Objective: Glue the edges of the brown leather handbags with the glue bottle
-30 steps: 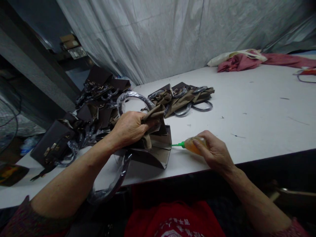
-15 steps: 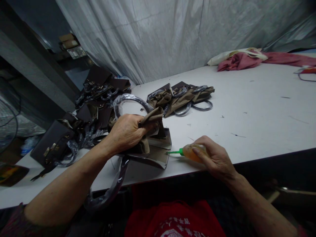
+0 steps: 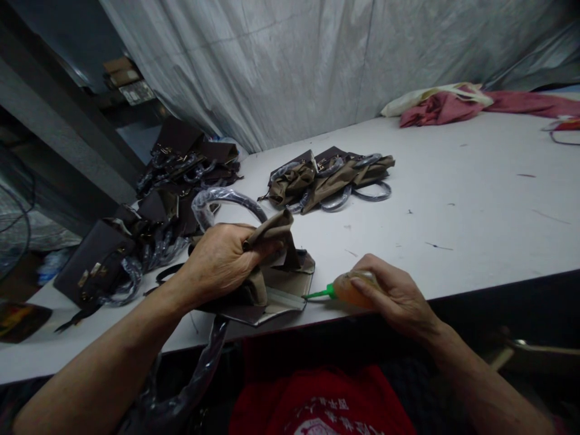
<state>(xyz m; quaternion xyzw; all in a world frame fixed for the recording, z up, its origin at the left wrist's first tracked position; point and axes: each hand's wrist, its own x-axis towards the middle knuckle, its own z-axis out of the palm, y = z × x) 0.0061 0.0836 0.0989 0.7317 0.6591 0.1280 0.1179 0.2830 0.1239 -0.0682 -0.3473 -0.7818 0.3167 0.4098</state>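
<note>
My left hand (image 3: 229,257) is closed around the bunched brown lining of a dark handbag (image 3: 285,284), near the table's front edge. The bag's open end faces right, showing pale inner panels. One plastic-wrapped handle (image 3: 226,198) arches up behind my hand; the other hangs past the table edge. In my right hand (image 3: 392,296) is a squeeze bottle (image 3: 356,289) of amber liquid with a thin green nozzle. Its tip points left and meets or nearly touches the edge of the bag's panel.
More dark handbags (image 3: 97,263) with wrapped handles are heaped at the left. Several bags with brown lining (image 3: 335,181) lie behind my hands on the white table (image 3: 475,199). Red cloth (image 3: 444,109) sits at the back right, before a grey sheet curtain (image 3: 290,66).
My left hand has shifted slightly left and down, and the bag has tilted with it. The bottle's nozzle has moved a little lower along the panel edge.
</note>
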